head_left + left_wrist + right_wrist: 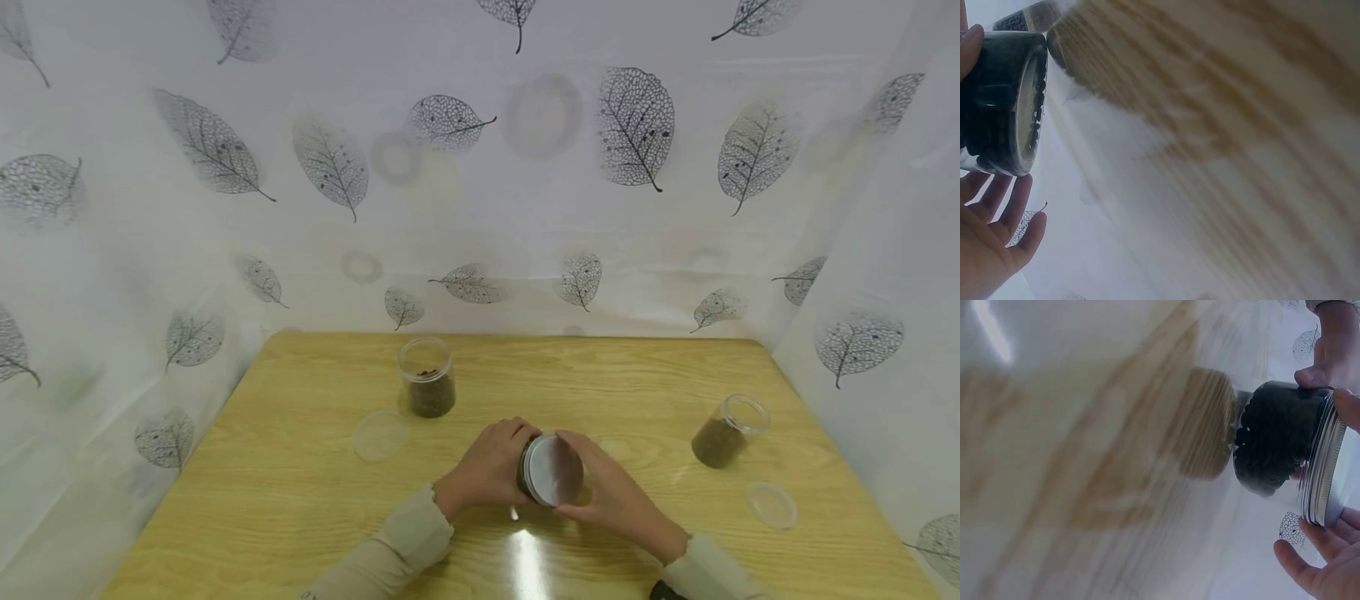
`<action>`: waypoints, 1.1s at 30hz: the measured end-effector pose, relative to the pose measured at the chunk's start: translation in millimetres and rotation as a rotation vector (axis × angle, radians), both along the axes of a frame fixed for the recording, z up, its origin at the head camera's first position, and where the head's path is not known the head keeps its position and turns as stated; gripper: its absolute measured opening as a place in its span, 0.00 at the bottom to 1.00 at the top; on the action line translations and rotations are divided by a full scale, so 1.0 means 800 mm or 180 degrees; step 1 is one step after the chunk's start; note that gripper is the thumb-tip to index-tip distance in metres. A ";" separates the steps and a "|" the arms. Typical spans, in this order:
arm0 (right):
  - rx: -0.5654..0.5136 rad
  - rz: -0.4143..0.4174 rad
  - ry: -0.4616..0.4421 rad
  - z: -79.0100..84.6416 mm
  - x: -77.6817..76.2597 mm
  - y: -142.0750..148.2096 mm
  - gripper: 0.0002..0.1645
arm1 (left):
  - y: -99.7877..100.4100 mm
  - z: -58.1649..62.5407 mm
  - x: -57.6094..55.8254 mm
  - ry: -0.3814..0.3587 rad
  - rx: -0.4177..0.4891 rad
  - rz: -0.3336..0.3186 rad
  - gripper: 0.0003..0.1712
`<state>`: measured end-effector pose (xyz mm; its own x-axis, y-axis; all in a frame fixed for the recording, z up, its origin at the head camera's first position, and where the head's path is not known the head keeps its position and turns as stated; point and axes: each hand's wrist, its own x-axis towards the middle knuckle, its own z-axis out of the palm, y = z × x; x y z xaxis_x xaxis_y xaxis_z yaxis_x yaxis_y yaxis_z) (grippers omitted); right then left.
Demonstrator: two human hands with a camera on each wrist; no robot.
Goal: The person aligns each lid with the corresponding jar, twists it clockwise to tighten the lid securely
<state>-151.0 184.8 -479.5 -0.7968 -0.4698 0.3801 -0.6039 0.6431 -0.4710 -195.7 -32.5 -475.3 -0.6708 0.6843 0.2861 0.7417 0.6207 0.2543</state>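
Observation:
A clear jar [1272,434] of dark, bean-like pieces is between my two hands at the table's front middle. Its silver metal lid [555,471] sits on the mouth and faces the head camera. My left hand [491,462] grips the jar's body from the left side. On the right, my right hand [611,496] holds the lid's rim between thumb and fingers. The left wrist view shows the jar's base close to the glossy tabletop; whether it touches cannot be told.
Behind on the left stands an uncovered clear jar [431,396] of dark contents, with a clear lid disc [380,436] beside it. Another uncovered jar [718,442] stands at the right, near a second clear disc [772,506]. A leaf-patterned curtain [480,192] surrounds the wooden table [300,467].

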 end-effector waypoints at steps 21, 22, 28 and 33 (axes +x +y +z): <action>-0.0096 -0.0132 -0.0248 0.002 0.000 -0.009 0.61 | -0.006 0.002 -0.002 -0.0120 -0.0109 0.0120 0.49; -0.0020 -0.0087 -0.0265 0.003 -0.003 -0.006 0.63 | -0.007 0.002 -0.003 -0.0136 -0.0113 0.0112 0.49; 0.0396 0.0367 -0.0342 0.015 -0.022 0.007 0.66 | -0.008 0.003 -0.005 -0.0122 -0.0114 0.0036 0.49; 0.0563 0.0647 -0.0422 0.022 -0.033 0.012 0.66 | -0.008 0.001 -0.007 -0.0107 -0.0090 -0.0007 0.49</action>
<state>-177.7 194.5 -461.6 -0.7168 -0.6744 0.1771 -0.6693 0.5943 -0.4458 -201.2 -39.3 -474.1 -0.6781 0.6934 0.2438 0.7344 0.6263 0.2615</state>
